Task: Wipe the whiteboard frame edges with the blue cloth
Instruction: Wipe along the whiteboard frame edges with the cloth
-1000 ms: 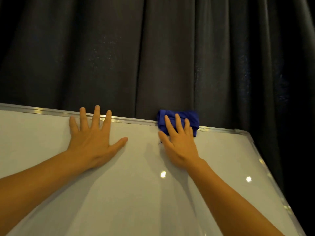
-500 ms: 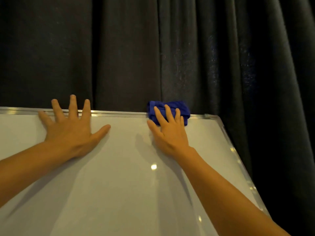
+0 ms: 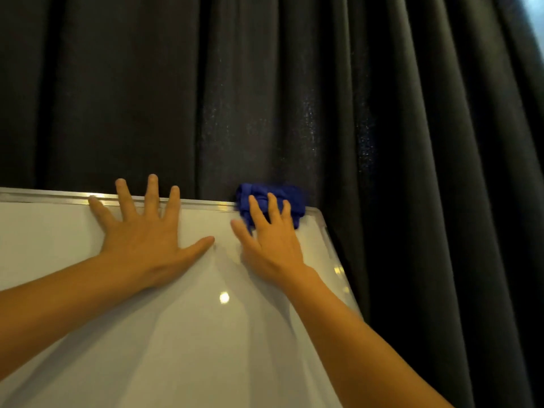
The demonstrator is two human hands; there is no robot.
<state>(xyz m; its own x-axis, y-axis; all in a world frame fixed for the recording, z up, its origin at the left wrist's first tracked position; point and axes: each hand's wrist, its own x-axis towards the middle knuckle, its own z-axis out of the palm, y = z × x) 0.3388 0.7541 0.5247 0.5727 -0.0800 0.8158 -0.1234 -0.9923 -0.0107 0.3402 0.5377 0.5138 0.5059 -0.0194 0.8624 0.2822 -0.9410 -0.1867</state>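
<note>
A white whiteboard point(image 3: 182, 334) with a thin silver frame fills the lower left. Its top frame edge point(image 3: 206, 205) runs left to right and meets the right frame edge point(image 3: 334, 251) at a corner. A bunched blue cloth point(image 3: 290, 198) sits on the top edge just left of that corner. My right hand point(image 3: 270, 245) presses the cloth against the frame, fingers spread over it. My left hand point(image 3: 147, 240) lies flat on the board with fingers splayed, the fingertips reaching over the top edge. It holds nothing.
A dark pleated curtain point(image 3: 294, 92) hangs right behind the board and down its right side. A sliver of bright light point(image 3: 534, 13) shows at the top right corner. Lamp reflections point(image 3: 224, 297) dot the board surface.
My right hand has slid the blue cloth along the top edge to the right, close to the corner. My left hand has followed to the right, nearer the right hand.
</note>
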